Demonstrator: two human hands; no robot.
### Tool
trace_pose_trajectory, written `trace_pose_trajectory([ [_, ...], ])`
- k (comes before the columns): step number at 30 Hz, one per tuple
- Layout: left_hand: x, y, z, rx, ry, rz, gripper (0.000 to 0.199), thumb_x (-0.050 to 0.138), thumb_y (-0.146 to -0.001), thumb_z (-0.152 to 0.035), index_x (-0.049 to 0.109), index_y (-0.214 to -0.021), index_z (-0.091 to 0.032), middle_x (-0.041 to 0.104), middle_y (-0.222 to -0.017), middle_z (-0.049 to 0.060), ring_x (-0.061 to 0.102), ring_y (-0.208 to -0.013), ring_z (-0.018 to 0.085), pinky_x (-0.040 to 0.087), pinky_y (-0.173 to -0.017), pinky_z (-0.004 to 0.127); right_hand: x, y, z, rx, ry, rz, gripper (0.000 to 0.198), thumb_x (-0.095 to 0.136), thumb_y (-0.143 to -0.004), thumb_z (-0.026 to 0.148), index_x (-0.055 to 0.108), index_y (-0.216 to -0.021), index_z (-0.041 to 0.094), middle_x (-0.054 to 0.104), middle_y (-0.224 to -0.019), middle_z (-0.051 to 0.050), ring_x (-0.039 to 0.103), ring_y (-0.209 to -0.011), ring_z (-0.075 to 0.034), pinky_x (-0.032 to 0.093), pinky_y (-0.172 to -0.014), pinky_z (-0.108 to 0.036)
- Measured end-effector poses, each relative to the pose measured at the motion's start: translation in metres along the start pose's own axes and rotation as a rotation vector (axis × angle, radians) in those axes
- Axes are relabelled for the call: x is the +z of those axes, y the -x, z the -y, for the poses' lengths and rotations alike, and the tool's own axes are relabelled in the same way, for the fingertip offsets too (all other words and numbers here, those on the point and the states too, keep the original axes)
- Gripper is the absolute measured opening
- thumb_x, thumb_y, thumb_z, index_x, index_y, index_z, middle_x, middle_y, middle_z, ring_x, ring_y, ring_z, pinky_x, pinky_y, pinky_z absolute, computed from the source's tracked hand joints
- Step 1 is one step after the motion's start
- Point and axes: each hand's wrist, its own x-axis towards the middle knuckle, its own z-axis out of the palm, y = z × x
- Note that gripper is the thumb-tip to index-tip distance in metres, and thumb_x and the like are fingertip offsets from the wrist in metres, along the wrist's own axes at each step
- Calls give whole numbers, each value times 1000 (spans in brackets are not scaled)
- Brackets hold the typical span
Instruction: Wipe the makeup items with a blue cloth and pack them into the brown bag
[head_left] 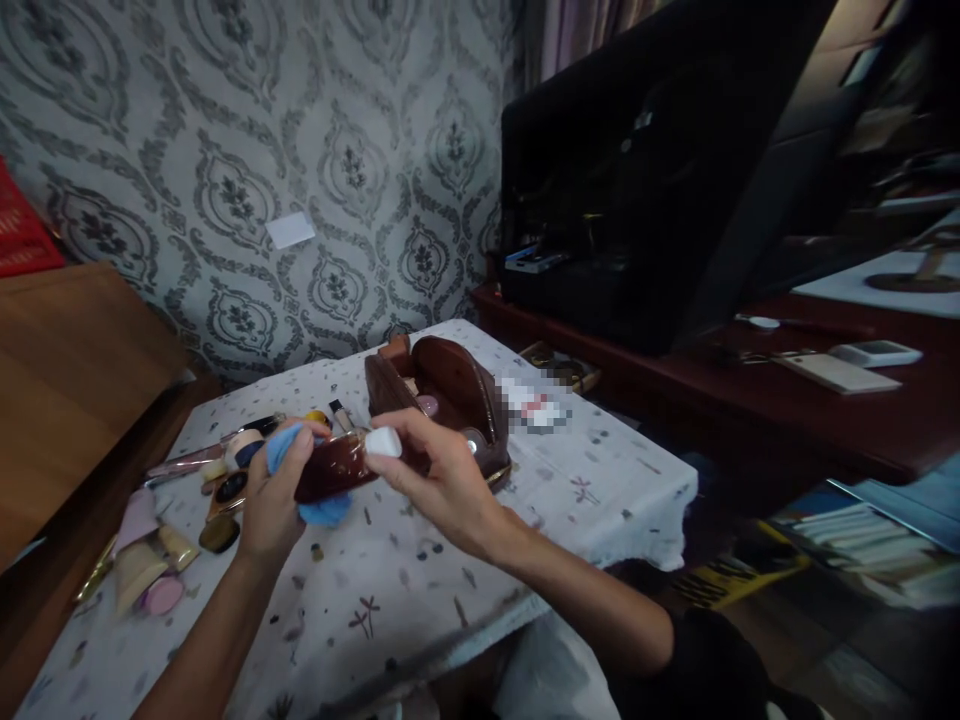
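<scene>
A bottle of dark reddish-brown liquid (334, 468) is held tilted on its side above the table, between both hands. My left hand (276, 492) grips its base end through a blue cloth (326, 511). Thumb and fingers of my right hand (442, 475) are closed on the bottle's white cap (384, 442). Just behind the hands, an open brown cosmetic bag (457, 375) stands with a few small items showing inside, one of them pink. To the left lie several cosmetics, including tubes (142, 560) and a round dark compact (229, 488).
A white patterned cloth covers the table (525, 560). On the right stand a large black screen (622, 190) and a dark red desk (840, 410) with small items on it. A wooden panel (82, 370) borders the left side; patterned wallpaper rises behind.
</scene>
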Motion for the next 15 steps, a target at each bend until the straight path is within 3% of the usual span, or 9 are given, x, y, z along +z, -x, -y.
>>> trace_pose_trajectory([
  [5, 25, -23, -7, 171, -81, 102, 33, 70, -82, -51, 67, -83, -18, 65, -76, -1, 57, -65, 12, 46, -60, 20, -27, -18, 5, 47, 4, -28, 24, 61, -93, 40, 60, -106, 20, 59, -81, 1, 51, -67, -11, 41, -60, -23],
  [9, 38, -38, -8, 234, -55, 174, 32, 68, -85, -51, 67, -81, -19, 60, -74, -2, 52, -63, 11, 43, -58, 19, -43, -32, 7, 18, 22, -25, 23, 61, -93, 40, 59, -104, 20, 58, -82, 0, 51, -68, -12, 41, -59, -24],
  [15, 33, -40, -6, 239, -132, 221, 35, 66, -86, -53, 67, -83, -18, 61, -75, 0, 53, -66, 12, 45, -62, 20, -44, -32, 9, -12, 71, -4, 22, 61, -93, 40, 59, -103, 20, 58, -81, 0, 51, -69, -12, 41, -60, -24],
])
